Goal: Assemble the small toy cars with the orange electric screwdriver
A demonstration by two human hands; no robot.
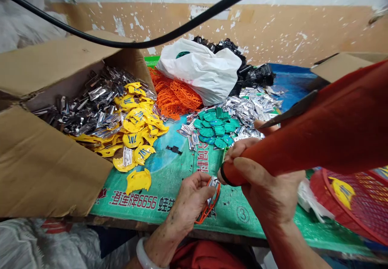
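My left hand (195,198) pinches a small piece made of an orange frame (211,208) and a silver part (213,182), held low over the green sheet. My right hand (266,184) is wrapped round a large red tool (291,139), whose dark-ringed tip meets the silver part. Part of a dark metal lever (292,109) runs along the tool's upper side. Beyond my hands lie a heap of green pieces (216,126) and a heap of silver pieces (254,107). A small black piece (174,150) rests alone on the sheet.
A cardboard box (48,168) at the left spills dark metal parts (87,103) and yellow pieces (136,123). Orange pieces (176,95), a white bag (200,68) and black parts (256,75) stand behind. A red basket (360,208) is at the right; a black cable (145,42) hangs across.
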